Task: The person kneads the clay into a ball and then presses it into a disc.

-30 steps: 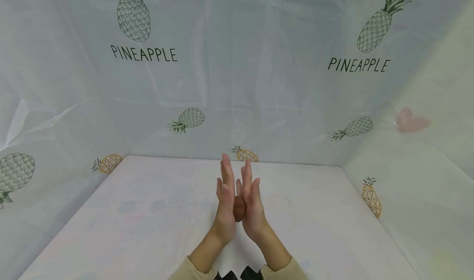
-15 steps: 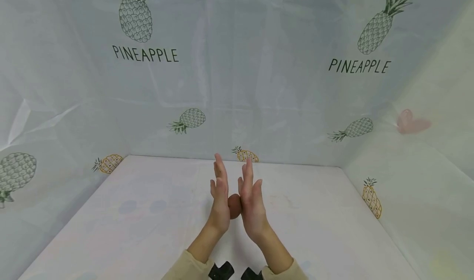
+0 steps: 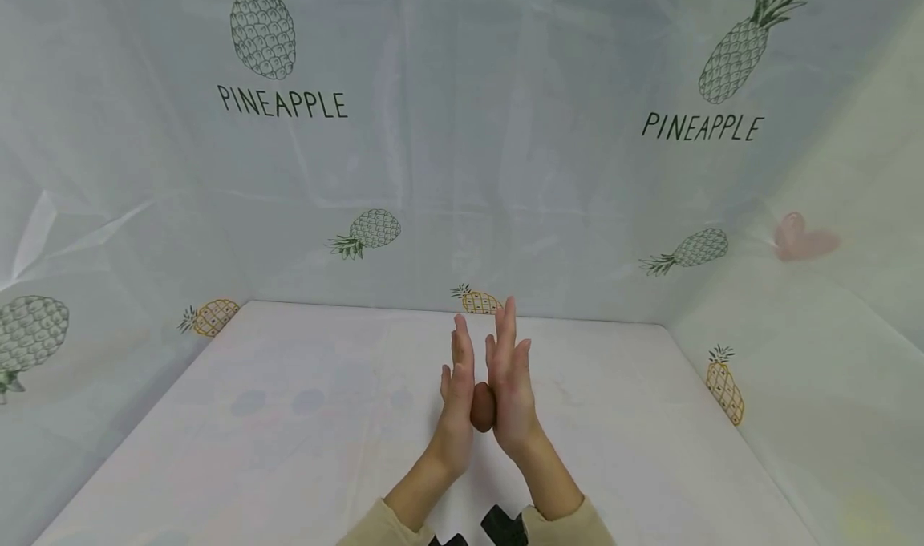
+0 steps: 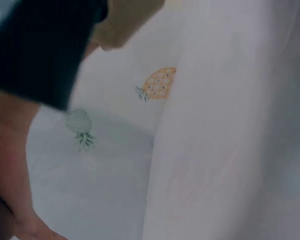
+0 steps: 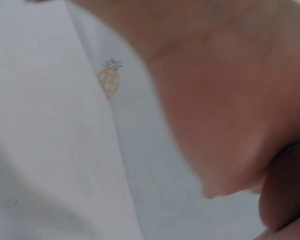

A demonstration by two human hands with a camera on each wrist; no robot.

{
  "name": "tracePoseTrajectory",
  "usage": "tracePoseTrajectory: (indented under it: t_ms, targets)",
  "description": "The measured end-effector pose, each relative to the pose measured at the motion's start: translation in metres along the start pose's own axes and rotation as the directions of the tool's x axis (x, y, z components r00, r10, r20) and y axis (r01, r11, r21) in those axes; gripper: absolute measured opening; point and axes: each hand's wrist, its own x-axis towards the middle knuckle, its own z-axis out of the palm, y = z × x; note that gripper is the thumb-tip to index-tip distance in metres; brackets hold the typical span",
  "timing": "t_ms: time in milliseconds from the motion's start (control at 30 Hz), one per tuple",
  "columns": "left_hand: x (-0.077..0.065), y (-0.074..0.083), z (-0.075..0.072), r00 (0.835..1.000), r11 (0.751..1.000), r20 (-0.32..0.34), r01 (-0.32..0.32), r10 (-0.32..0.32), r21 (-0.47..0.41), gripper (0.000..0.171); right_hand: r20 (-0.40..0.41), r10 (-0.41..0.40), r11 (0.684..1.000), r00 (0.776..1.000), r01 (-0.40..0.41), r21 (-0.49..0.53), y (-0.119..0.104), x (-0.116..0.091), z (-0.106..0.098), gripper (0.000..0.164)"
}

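Between my two upright palms sits a small, smooth brown lump of clay [image 3: 483, 407], oval in the head view. My left hand [image 3: 456, 418] presses it from the left, fingers straight and pointing up and away. From the other side the flat palm of my right hand [image 3: 514, 406] bears on it, fingers stretched likewise. The right wrist view shows the clay lump [image 5: 285, 192] at the lower right against the palm. In the left wrist view only part of the left hand [image 4: 10, 155] shows along the left edge.
Both hands are above a white table [image 3: 613, 418] with faint coloured patches. Behind it hangs a pale sheet [image 3: 462, 145] printed with pineapples, which also covers both sides. Beige sleeves and black wrist mounts [image 3: 505, 524] show at the bottom.
The hands shift left, then right, and slide against each other, with the right hand now reaching further forward. The clay lump moves along between the palms and looks narrower than half a second ago.
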Motion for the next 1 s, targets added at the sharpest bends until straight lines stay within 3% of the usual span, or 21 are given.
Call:
tracePoseTrajectory:
  t_ms: [200,367,600,767,1000]
  targets:
    - [0.0,0.014,0.0,0.998,0.998,0.004,-0.056,0.056,-0.022,0.065,0.037,0.057,0.997,0.998,-0.059,0.054,0.008,0.0,0.001,0.064]
    - [0.003,0.018,-0.008,0.999,0.998,-0.012,-0.043,0.043,-0.042,0.066,0.083,0.042,0.997,0.996,-0.047,0.054,0.011,-0.001,0.005,0.066]
    - [0.009,0.022,-0.026,0.995,0.993,-0.09,-0.054,0.045,-0.107,0.068,0.139,0.097,0.995,0.986,-0.1,0.013,0.012,-0.003,0.017,0.068]
    - [0.013,0.02,-0.035,0.992,0.996,-0.121,-0.03,0.02,-0.089,0.066,0.161,0.066,0.998,0.985,-0.063,-0.028,0.007,-0.005,0.024,0.067]
    - [0.012,0.009,-0.026,0.998,0.999,-0.064,0.006,-0.009,-0.051,0.069,0.123,-0.042,0.997,0.991,0.049,-0.054,-0.005,-0.006,0.022,0.067]
